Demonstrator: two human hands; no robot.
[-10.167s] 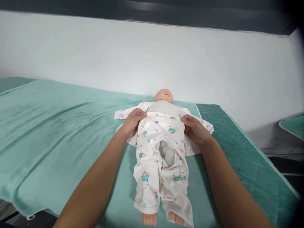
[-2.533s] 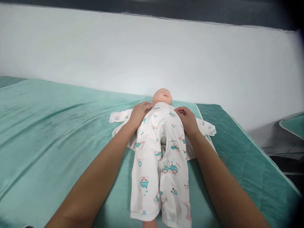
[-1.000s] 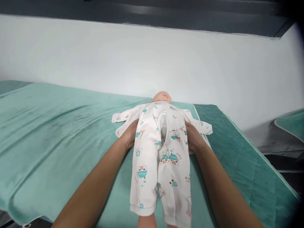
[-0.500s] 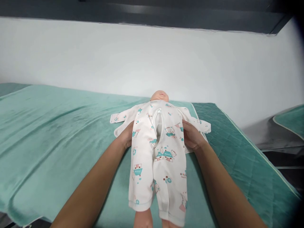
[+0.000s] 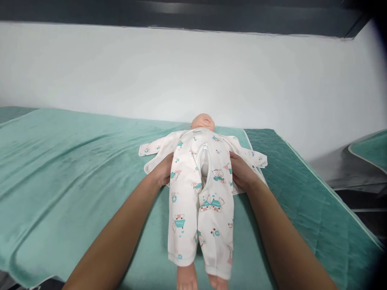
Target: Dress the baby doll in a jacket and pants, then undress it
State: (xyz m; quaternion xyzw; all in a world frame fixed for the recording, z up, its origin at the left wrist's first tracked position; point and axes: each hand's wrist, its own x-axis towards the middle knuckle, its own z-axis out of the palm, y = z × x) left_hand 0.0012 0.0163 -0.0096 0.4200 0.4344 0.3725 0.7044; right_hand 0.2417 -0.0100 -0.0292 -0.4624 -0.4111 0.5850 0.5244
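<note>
A baby doll [image 5: 203, 121] lies on its back, head toward the wall and bare feet toward me. White printed baby pants [image 5: 215, 209] with an open crotch cover its legs and reach up over its trunk. Under them a white printed baby shirt [image 5: 154, 147] is spread with its sleeves out to both sides. My left hand [image 5: 163, 169] is closed on the left side of the pants, fingers tucked behind the cloth. At the opposite side my right hand [image 5: 241, 169] grips the pants the same way; its fingertips are hidden too.
A light green sheet [image 5: 75, 173] with wrinkles covers the bed under the doll. A darker quilted green pad [image 5: 298, 201] shows on the right. Behind stands a white wall [image 5: 151, 72], with a dark beam [image 5: 181, 16] above. Another green-covered surface [image 5: 370, 151] is at far right.
The pants have drawn in narrower between my hands, and the trouser legs have shifted slightly up, showing more of the feet. Both hands stay at the sides.
</note>
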